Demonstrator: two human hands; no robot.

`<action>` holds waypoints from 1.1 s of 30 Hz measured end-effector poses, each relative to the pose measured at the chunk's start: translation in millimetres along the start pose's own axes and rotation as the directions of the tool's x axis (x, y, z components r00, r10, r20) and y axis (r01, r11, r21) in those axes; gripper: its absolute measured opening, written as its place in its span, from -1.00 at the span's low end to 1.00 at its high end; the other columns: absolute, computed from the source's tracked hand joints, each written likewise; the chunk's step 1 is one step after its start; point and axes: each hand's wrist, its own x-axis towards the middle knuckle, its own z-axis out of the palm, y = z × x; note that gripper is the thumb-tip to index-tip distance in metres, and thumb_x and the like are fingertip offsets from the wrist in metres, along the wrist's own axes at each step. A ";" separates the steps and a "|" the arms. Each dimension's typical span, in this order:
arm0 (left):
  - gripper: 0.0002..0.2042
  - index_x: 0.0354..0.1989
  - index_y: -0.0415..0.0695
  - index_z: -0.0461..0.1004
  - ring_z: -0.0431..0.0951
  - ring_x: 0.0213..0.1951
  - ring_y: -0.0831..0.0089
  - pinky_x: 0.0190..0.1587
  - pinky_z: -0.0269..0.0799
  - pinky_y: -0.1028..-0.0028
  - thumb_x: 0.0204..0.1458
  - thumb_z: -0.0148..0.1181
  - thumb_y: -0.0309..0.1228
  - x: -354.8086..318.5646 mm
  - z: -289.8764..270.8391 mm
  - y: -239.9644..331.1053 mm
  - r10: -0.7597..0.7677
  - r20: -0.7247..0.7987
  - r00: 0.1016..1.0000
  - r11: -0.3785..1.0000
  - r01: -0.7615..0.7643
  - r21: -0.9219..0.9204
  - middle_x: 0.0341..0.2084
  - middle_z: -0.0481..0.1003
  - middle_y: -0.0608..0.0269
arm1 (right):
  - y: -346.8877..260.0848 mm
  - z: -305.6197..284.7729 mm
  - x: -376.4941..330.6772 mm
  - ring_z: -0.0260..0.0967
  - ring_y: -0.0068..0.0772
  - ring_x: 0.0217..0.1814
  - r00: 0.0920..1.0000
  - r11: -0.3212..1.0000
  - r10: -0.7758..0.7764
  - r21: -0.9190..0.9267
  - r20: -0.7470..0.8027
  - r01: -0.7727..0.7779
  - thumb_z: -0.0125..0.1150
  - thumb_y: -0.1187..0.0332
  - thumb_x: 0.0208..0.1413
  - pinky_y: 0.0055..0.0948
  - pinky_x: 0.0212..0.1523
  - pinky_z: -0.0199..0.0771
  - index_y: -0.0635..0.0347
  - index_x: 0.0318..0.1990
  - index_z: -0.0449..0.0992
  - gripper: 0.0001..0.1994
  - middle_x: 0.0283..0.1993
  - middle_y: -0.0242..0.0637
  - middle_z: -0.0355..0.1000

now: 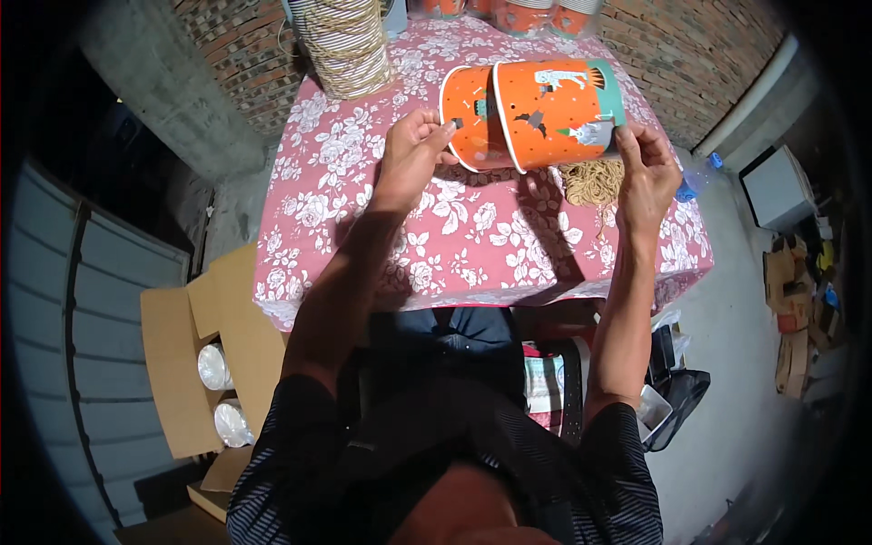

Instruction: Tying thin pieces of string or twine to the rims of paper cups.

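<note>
My left hand (414,154) pinches the rim of an orange paper bucket (470,113) lying on its side in the air above the table. This bucket sits partly inside a second orange paper bucket (549,113), whose white rim faces left and whose base is teal. At that base, the fingers and thumb of my right hand (647,163) grip the second bucket. Dark and white cartoon figures are printed on both. Behind and below them a heap of tan cord (593,182) lies on the tablecloth, partly hidden by the buckets.
A pink floral cloth covers the table (363,245). At its back left stands a tall white-and-tan striped stack (343,45); more orange buckets (522,16) stand at the back. Cardboard boxes (168,363) with wrapped white items are at left. A clear bottle (695,177) stands right.
</note>
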 end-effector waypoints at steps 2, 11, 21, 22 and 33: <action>-0.80 -0.05 -0.28 0.46 0.56 -0.36 0.58 -0.27 0.53 0.56 0.31 0.16 -0.40 -2.3 -4.3 1.0 -0.026 0.018 0.999 1.000 0.026 0.009 -0.29 0.59 0.23 | -0.1 -8.9 -6.3 0.48 -0.58 -0.21 0.999 1.000 -0.015 -0.005 -0.042 0.015 0.31 0.50 0.26 -0.56 -0.09 0.47 0.38 -0.14 0.61 -0.89 -0.23 -0.35 0.58; -0.79 0.08 -0.25 0.43 0.59 -0.11 0.36 -0.05 0.62 0.33 0.34 0.05 -0.49 64.8 -157.5 -77.2 -0.346 -0.112 0.931 0.896 0.293 -0.335 -0.08 0.56 0.12 | 35.9 -61.0 -22.1 0.36 -0.57 -0.28 0.992 0.826 0.128 0.553 0.001 -0.107 0.21 0.51 0.26 -0.42 -0.03 0.43 0.18 -0.27 0.53 -0.96 -0.30 -0.44 0.45; -0.63 0.16 -0.22 0.44 0.58 -0.10 0.15 -0.01 0.50 0.24 0.23 0.24 -0.35 -16.2 -41.1 12.3 0.365 -0.137 0.921 0.794 -0.231 0.563 -0.04 0.58 0.05 | 46.0 36.3 -140.9 0.58 -0.36 -0.10 0.615 0.470 0.752 0.462 0.236 -0.752 0.06 0.36 0.44 -0.30 0.08 0.64 0.38 -0.10 0.46 -0.79 -0.12 -0.10 0.56; -0.64 0.12 -0.19 0.47 0.58 -0.09 0.11 0.01 0.50 0.22 0.18 0.30 -0.37 -25.2 -31.1 18.8 0.452 0.064 0.890 0.650 -0.378 0.660 -0.03 0.57 0.03 | 46.4 37.1 -144.2 0.58 -0.36 -0.10 0.606 0.463 0.759 0.456 0.239 -0.760 0.06 0.36 0.44 -0.30 0.08 0.64 0.38 -0.10 0.46 -0.79 -0.12 -0.10 0.56; -0.87 -0.19 -0.12 0.59 0.62 -0.24 0.19 -0.03 0.42 0.27 0.07 0.30 -0.48 -56.1 5.9 40.0 0.198 0.693 0.694 0.288 -0.716 0.635 -0.38 0.62 0.17 | 23.9 -25.6 -130.4 0.53 -0.57 -0.31 0.551 0.742 0.665 -0.366 0.504 -0.561 0.12 0.51 0.37 -0.52 -0.27 0.55 0.35 -0.22 0.61 -0.85 -0.32 -0.31 0.60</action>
